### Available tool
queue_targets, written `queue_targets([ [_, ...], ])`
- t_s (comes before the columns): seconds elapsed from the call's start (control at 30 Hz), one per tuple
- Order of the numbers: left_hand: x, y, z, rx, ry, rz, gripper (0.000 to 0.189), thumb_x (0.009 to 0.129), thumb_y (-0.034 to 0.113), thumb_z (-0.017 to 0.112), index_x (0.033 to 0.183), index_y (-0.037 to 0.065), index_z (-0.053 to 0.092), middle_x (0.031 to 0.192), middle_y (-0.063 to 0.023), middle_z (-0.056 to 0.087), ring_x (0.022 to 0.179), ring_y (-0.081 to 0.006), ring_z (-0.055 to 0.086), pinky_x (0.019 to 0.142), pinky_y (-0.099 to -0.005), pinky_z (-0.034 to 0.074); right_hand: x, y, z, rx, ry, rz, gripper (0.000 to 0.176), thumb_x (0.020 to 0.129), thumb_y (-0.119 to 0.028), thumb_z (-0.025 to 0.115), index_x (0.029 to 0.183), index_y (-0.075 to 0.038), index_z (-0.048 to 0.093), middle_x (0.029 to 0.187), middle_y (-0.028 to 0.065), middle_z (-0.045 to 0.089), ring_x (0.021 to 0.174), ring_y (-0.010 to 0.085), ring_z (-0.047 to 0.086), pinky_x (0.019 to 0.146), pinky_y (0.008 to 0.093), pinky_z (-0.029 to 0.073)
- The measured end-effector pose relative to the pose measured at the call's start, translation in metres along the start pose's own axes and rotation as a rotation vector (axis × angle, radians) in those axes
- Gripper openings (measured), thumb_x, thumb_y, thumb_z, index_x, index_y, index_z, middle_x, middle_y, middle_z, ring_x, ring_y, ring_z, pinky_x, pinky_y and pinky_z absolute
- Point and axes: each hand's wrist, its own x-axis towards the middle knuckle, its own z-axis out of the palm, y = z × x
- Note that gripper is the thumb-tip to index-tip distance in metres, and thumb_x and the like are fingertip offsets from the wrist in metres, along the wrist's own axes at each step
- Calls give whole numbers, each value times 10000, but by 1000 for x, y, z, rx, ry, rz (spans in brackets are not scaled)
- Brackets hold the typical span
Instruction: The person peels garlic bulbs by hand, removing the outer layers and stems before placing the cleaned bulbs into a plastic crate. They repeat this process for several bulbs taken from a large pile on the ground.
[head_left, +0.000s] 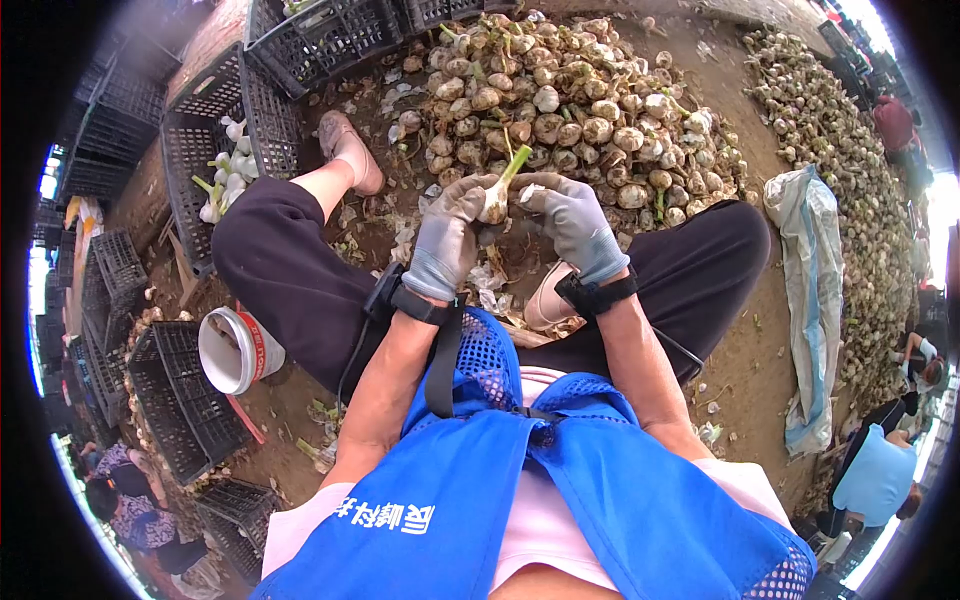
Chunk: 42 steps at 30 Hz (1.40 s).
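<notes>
Both of my hands wear grey gloves and meet at the middle, above the ground. My left hand [448, 232] is closed around a garlic bulb [494, 205] whose short green stem points up and right. Beside the bulb, my right hand [572, 222] has its fingers pinched together on a small pale piece, perhaps peeled skin [532, 191]. Just beyond my hands lies a large heap of unpeeled garlic [560, 125]. Cleaner white bulbs with green stems [236, 170] rest in a black crate [190, 130] at the upper left.
A white bucket [228, 350] stands left of my leg, beside black crates [180, 400]. Another black crate [325, 45] is at the top. A pale plastic sack [808, 300] lies at the right, before a long garlic pile [870, 250]. Other people [875, 475] are at both edges.
</notes>
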Motion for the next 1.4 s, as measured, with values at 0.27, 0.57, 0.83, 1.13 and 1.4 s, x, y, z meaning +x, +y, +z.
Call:
queue_targets([
  [0.27, 1, 2, -1, 151, 13, -62, 239, 898, 192, 507, 1054, 22, 570, 894, -46, 618, 684, -108, 584, 565, -214, 470, 14, 20, -7, -191, 57, -82, 122, 765, -19, 585, 865, 26, 638, 758, 5, 620, 610, 49, 526, 534, 190, 422],
  [0.57, 3, -5, -15, 909, -194, 439, 346, 925, 194, 373, 1134, -31, 533, 1077, -100, 589, 962, -178, 559, 844, -273, 431, -9, -13, 3, -163, -119, -189, 184, 840, -122, 541, 920, 18, 629, 829, 44, 637, 712, 91, 565, 620, 222, 455],
  [0.83, 9, -9, 25, 1228, -386, 681, 252, 850, -41, 434, 1086, -22, 522, 931, -91, 609, 918, -214, 587, 748, -303, 493, -34, -12, -22, -92, 101, -211, 202, 853, -162, 551, 940, 5, 625, 779, 30, 631, 688, 90, 582, 621, 239, 471],
  [1.13, 1, -7, 21, 978, -275, 527, 278, 911, 173, 416, 1103, 9, 533, 999, -99, 602, 845, -165, 592, 715, -292, 504, -30, -16, -7, -185, 176, -118, 210, 867, -152, 566, 981, 16, 615, 815, 41, 641, 637, 97, 593, 589, 219, 491],
  [1.4, 4, -12, 18, -222, -42, -375, 270, 893, 156, 442, 1096, 5, 537, 928, -95, 623, 775, -186, 625, 590, -294, 521, -28, -13, -19, 189, -67, -14, 216, 868, -90, 538, 1016, 62, 579, 863, 102, 640, 709, 160, 631, 665, 285, 538],
])
